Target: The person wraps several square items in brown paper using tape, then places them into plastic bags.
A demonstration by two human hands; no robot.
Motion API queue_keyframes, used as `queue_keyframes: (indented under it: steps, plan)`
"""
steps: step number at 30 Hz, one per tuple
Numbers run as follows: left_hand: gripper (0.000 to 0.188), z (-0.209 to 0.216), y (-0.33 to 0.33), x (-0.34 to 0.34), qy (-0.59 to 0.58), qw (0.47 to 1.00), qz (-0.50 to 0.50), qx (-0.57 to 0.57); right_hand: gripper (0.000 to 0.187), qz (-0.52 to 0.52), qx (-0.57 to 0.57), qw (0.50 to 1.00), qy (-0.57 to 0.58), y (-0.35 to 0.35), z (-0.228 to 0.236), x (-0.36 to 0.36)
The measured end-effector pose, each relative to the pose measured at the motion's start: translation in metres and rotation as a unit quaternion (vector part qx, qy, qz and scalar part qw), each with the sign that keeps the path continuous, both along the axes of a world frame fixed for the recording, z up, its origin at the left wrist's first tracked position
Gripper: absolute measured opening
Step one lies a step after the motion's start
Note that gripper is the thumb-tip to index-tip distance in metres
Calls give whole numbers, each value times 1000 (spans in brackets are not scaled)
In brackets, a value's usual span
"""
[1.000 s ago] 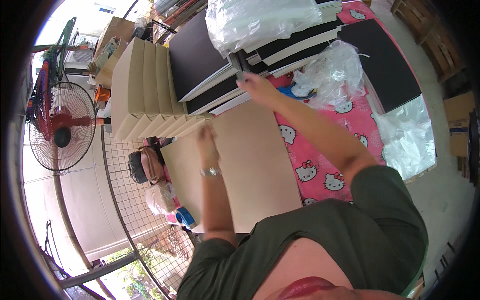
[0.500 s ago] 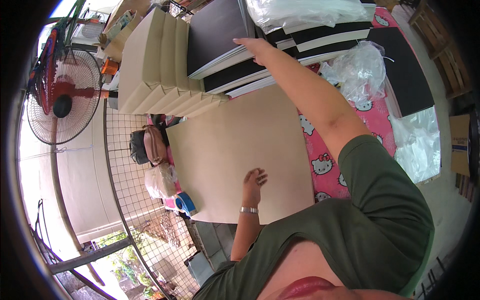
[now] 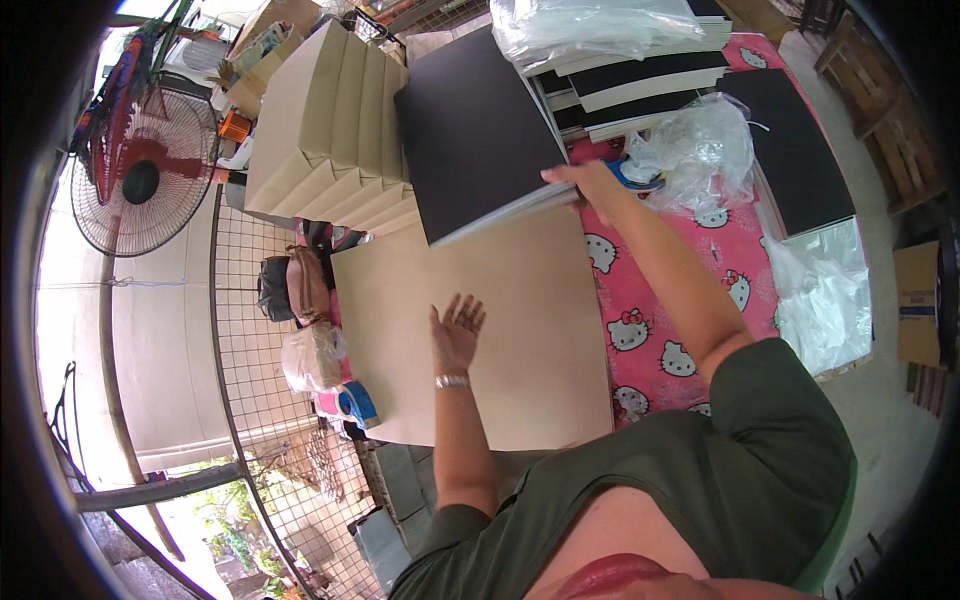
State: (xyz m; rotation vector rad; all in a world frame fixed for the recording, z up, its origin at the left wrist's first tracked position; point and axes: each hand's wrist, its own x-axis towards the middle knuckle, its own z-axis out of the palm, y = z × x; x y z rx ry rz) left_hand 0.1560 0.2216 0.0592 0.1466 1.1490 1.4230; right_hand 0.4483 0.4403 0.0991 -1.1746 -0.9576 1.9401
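My right hand (image 3: pixel 592 186) is closed on the near right corner of a stack of black-topped sheets (image 3: pixel 482 125), thumb on top. White edges show along the side of this stack, which is slightly blurred. Its near end overlaps a large sheet of brown paper (image 3: pixel 500 350) spread over the table. Above the paper, my left hand (image 3: pixel 457 332) is open, palm up with fingers spread, holding nothing. A metal band circles that wrist.
Brown wrapped packages (image 3: pixel 330 130) stand in a row at the far left. More black-and-white sheet stacks (image 3: pixel 650 75) lie far right under clear plastic. Crumpled plastic (image 3: pixel 700 150) sits beside a blue tape roll (image 3: pixel 640 177) on the pink patterned cloth (image 3: pixel 655 290). A fan (image 3: pixel 140 180) stands left.
My right hand has taken hold of the black-topped stack and pulled it nearer, over the brown paper. My left hand has moved left and forward, and its fingers have spread.
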Motion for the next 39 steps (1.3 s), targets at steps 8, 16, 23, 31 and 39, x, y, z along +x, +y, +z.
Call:
queue_keyframes:
  steps: [8,16,23,31,39]
  plan:
    - [67,24,6,77,119,987,-109,7,53,-2,34,998,-60,-179,-16,109]
    - [55,-22,-185,242,99,987,-116,-43,64,9,-94,994,-58,-369,-43,262]
    - [47,-48,-213,282,98,966,-226,-81,72,-117,-159,978,-67,-469,-82,306]
    - [64,-43,-205,285,302,901,-311,24,59,-104,-51,982,-146,-464,-94,320]
    - [75,-32,-183,277,373,886,-276,-14,57,-82,-3,968,-238,-458,-129,323]
